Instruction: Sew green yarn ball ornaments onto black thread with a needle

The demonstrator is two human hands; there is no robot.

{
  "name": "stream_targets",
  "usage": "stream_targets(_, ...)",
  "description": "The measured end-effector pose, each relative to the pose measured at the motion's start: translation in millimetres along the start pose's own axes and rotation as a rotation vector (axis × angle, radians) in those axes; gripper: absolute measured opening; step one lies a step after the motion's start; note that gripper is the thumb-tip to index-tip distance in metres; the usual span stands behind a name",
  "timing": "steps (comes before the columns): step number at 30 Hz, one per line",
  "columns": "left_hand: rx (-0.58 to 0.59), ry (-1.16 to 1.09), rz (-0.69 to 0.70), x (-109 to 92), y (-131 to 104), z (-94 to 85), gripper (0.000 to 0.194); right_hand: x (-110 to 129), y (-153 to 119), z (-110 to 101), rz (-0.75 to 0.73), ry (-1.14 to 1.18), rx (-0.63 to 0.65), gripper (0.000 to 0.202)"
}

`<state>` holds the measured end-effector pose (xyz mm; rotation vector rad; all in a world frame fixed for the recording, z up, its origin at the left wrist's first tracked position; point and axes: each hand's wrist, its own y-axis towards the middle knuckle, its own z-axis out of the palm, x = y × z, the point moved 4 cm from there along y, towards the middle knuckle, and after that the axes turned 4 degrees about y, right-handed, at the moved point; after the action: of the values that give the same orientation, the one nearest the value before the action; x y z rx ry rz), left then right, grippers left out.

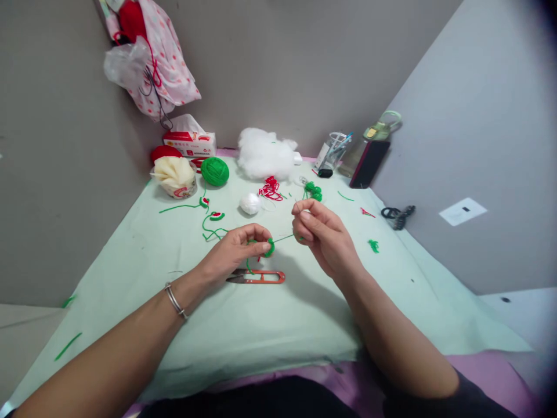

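Left grip (238, 248) pinches a green crocheted piece (271, 248) over the desk (304, 328), near the orange snips (256, 281); right grip (319, 229) is closed on its straight-drawn green strand (284, 238); too hard a pull could pucker the piece or snap the strand.

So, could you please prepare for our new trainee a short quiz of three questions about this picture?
1. True or false: the orange-handled thread snips lie nearer to the person than the green yarn ball.

2. What does the left hand hold?
A) a white yarn ball
B) a small green crocheted piece
C) a tissue box

3. Fill in the gap: a ____ runs straight from the thing in the left hand to the right hand.

Key:
1. True.
2. B.
3. Strand of green yarn.
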<state>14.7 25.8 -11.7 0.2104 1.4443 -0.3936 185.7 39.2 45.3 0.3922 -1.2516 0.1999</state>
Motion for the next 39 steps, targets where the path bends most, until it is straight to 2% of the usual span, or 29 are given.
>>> stream_targets(4, -0.056, -0.047, 0.033, -2.2, 1.5, -7.4, 0.020, 2.6, -0.5, -5.1, -0.079, -0.261, -0.002, 0.016)
stream_targets(10, -0.078, -0.101, 0.047, -5.7, 1.9, -9.0, 0.016, 10.9, -5.5, 0.5, -0.443, -0.776, -0.017, 0.007)
stream_targets(15, -0.089, -0.114, 0.082, -9.2, 0.0, -7.7, 0.013, 7.5, -7.6, 4.2, -0.529, -1.010, 0.045, 0.012)
stream_targets(30, -0.104, -0.057, 0.095, -10.7, -2.0, -8.4, 0.013, 7.8, -10.2, 7.9, -0.544, -1.075, 0.080, 0.013)
stream_targets(39, -0.041, -0.014, 0.095, -12.1, -3.1, -5.6, 0.014, 7.5, -9.7, 6.4, -0.476, -1.015, 0.140, 0.016)
